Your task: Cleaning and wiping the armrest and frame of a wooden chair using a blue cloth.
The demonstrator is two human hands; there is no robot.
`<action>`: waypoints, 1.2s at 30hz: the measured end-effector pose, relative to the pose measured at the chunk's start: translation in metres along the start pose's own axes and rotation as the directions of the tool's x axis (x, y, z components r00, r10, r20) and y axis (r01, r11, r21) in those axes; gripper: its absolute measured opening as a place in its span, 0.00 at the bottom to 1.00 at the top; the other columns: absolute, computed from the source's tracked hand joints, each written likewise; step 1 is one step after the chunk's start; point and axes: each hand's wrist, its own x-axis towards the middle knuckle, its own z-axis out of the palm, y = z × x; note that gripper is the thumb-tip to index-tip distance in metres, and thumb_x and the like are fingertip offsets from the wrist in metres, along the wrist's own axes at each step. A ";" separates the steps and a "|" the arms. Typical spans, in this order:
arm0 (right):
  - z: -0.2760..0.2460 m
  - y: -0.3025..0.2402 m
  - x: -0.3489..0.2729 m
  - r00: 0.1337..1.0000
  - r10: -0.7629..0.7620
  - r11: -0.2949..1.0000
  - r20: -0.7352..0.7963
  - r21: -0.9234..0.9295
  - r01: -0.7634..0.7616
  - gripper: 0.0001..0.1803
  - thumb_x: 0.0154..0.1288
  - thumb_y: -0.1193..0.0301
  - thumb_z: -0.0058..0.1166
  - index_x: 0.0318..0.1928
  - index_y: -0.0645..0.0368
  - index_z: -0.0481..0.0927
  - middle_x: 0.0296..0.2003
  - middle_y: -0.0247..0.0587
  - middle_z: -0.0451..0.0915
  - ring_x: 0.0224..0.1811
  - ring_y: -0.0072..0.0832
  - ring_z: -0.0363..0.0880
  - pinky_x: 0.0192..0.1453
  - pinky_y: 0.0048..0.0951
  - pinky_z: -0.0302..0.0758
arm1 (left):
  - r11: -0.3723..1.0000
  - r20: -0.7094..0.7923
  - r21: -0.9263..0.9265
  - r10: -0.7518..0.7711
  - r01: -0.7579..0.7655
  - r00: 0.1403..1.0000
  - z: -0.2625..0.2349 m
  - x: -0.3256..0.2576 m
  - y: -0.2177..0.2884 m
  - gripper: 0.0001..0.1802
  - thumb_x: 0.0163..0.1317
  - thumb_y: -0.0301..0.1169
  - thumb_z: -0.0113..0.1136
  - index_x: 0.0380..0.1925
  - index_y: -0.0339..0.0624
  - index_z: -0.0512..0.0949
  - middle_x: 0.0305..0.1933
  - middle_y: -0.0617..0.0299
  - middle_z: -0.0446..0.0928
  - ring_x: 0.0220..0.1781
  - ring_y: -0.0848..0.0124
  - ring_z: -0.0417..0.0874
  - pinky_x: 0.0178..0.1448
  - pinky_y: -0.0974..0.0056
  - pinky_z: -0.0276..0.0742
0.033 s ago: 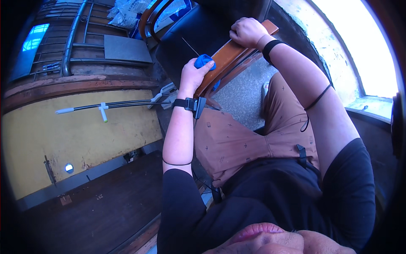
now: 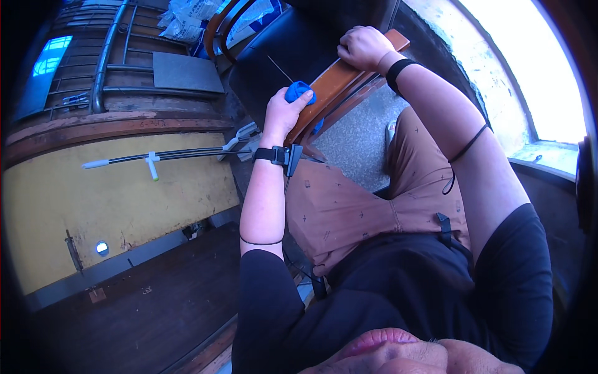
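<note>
Nearest, at 6 o'clock: black shirt and brown shorts of the seated person, both forearms running up from the lower edge.

Left hand, just above centre toward 12 o'clock, black wrist strap below it. Fingers clenched round a small blue tool; a thin dark needle-like tip sticks out of it toward 11 o'clock. The tool sits against the lower-left edge of a long wooden plank.

The plank lies tilted, running from centre up toward 1 o'clock, its far end past the right hand. Right hand at 12–1 o'clock, fingers closed over the plank's upper end, knuckles up; black band on that wrist. A thin black cord hangs along the right forearm.

Below the plank, grey speckled floor, toward 1 o'clock of centre.

At 9 o'clock: a yellow panel with a worn wooden rim. A thin dark rod with white fittings lies across its upper part, pointing toward the left wrist, well apart from the tool.

Behind the hands, 12 o'clock: a dark seat back. Farther, 10–11 o'clock: metal rails, a grey slab, white sacks at the top edge. At 2 o'clock, a bright window, washed out.
</note>
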 end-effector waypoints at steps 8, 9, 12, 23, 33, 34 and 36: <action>0.005 0.006 0.000 1.000 0.016 1.000 -0.015 0.001 -0.016 0.22 0.71 0.60 0.47 0.32 0.60 0.90 0.33 0.50 0.87 0.38 0.45 0.86 0.53 0.43 0.83 | 0.990 0.152 -0.135 -0.016 0.037 0.988 -0.014 -0.001 -0.003 0.31 0.66 0.47 0.70 0.61 0.39 0.78 0.56 0.56 0.82 0.60 0.64 0.81 0.69 0.58 0.74; 0.005 0.007 0.000 1.000 0.027 1.000 0.006 0.006 -0.027 0.22 0.71 0.60 0.47 0.32 0.60 0.90 0.33 0.50 0.87 0.39 0.45 0.87 0.54 0.43 0.83 | 0.987 0.162 -0.143 -0.051 0.074 0.986 -0.013 0.000 0.000 0.30 0.66 0.46 0.70 0.61 0.39 0.78 0.55 0.56 0.82 0.59 0.64 0.81 0.69 0.59 0.74; 0.002 0.003 0.000 1.000 0.002 1.000 -0.022 -0.018 -0.002 0.22 0.72 0.60 0.47 0.32 0.60 0.90 0.32 0.50 0.87 0.39 0.44 0.87 0.54 0.43 0.83 | 0.973 0.176 -0.213 -0.048 0.085 0.983 -0.014 0.011 -0.012 0.29 0.64 0.45 0.71 0.59 0.39 0.79 0.54 0.57 0.82 0.56 0.65 0.81 0.68 0.58 0.73; -0.006 0.001 0.000 0.995 0.059 0.998 0.080 -0.018 -0.058 0.20 0.72 0.61 0.49 0.36 0.62 0.91 0.38 0.52 0.87 0.42 0.44 0.86 0.58 0.41 0.83 | 0.941 0.122 -0.268 -0.178 0.205 0.977 -0.012 0.011 -0.002 0.29 0.61 0.46 0.73 0.56 0.38 0.82 0.55 0.52 0.84 0.59 0.63 0.82 0.72 0.57 0.69; -0.001 0.001 0.002 0.994 0.076 0.997 0.082 -0.004 -0.076 0.20 0.72 0.61 0.50 0.37 0.62 0.91 0.39 0.51 0.87 0.43 0.44 0.86 0.58 0.40 0.82 | 0.960 0.167 -0.229 -0.124 0.161 0.978 -0.013 0.015 -0.013 0.32 0.62 0.48 0.73 0.59 0.37 0.80 0.57 0.51 0.83 0.60 0.61 0.82 0.70 0.54 0.72; -0.001 0.001 0.001 0.994 0.073 0.997 0.082 -0.003 -0.073 0.20 0.72 0.61 0.50 0.37 0.62 0.91 0.39 0.51 0.87 0.43 0.44 0.86 0.58 0.40 0.82 | 0.960 0.165 -0.230 -0.125 0.162 0.978 -0.010 0.013 -0.010 0.32 0.62 0.48 0.73 0.59 0.37 0.80 0.57 0.51 0.83 0.60 0.61 0.82 0.70 0.54 0.72; -0.002 0.002 0.000 0.998 0.054 0.998 0.045 -0.011 -0.054 0.20 0.72 0.61 0.49 0.37 0.62 0.91 0.38 0.52 0.87 0.43 0.43 0.86 0.58 0.40 0.82 | 0.965 0.072 -0.231 -0.107 0.121 0.992 -0.005 0.007 -0.004 0.24 0.62 0.45 0.72 0.50 0.40 0.82 0.49 0.57 0.83 0.51 0.67 0.81 0.65 0.58 0.74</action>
